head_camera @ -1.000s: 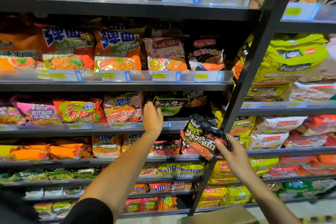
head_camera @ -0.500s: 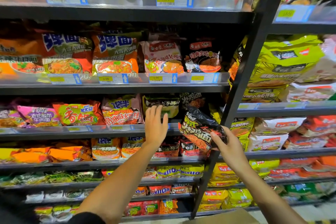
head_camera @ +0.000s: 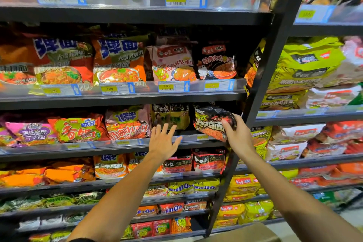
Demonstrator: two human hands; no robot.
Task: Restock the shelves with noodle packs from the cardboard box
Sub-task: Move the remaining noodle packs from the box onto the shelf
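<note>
R hand (head_camera: 238, 135) grips the black noodle pack (head_camera: 213, 122) by its right edge, thumb on the front face, remaining fingers hidden behind it. Pack sits at the mouth of the far-right slot on the middle shelf (head_camera: 117, 148), just left of the black upright post (head_camera: 261, 84). Its lower edge hangs over the shelf's front lip, so not seated yet imo.

Key relation: the slot lies straight behind and slightly above the pack, so the push goes away from the camera, into the shelf. Pack's long axis runs roughly left-right, tilted, left end higher and leaning in, printed face toward the aisle. R hand is already on it, so R does the insert. Clearance looks tight between the post and the neighbouring olive-green pack (head_camera: 170, 116).

L hand (head_camera: 164, 142) is empty, fingers spread and straight, palm toward the shelf, in front of the olive-green pack and the shelf lip. Can't tell whether fingertips touch anything. Well placed to steady the neighbour or square up the row while R pushes.

Cardboard box (head_camera: 241, 235) is only partly visible at the bottom edge, below the R forearm; contents not visible.

Risk, judged: pack snags on the lip's price-tag strip (head_camera: 202, 137) and tips forward unless lifted first.
</note>
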